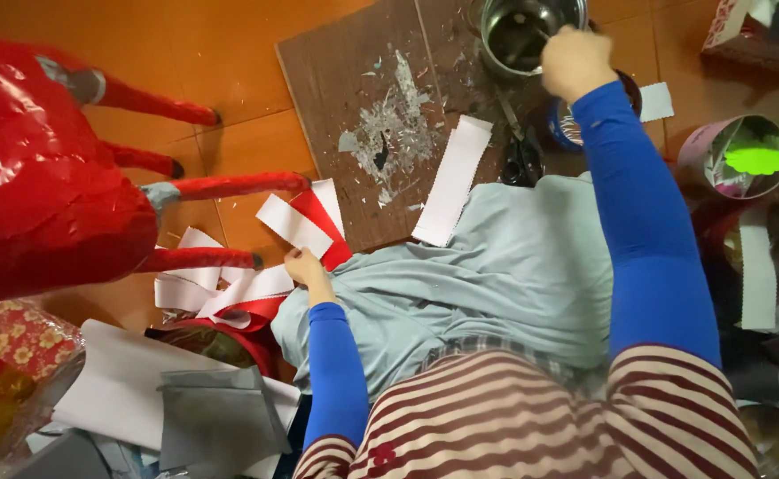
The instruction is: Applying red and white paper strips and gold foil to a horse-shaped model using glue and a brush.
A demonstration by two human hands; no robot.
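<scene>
My right hand [575, 60] reaches to the far edge of a brown board [336, 80]. It is closed around a thin stick that dips into a round metal pot [518, 35]. My left hand [305, 266] rests low beside my lap, its fingers curled on a white paper strip [292, 226] at the edge of a pile of white and red strips [230, 293]. Both arms wear blue sleeves. A pale blue cloth [496, 275] covers my lap.
A red papier-mâché figure with several legs [43, 186] stands at the left. On the board lie a long white strip [453, 177], dried paste scraps [394, 133] and black scissors [522, 155]. At the right stands a pink tube [744, 155]. Grey and white sheets [194, 408] lie lower left.
</scene>
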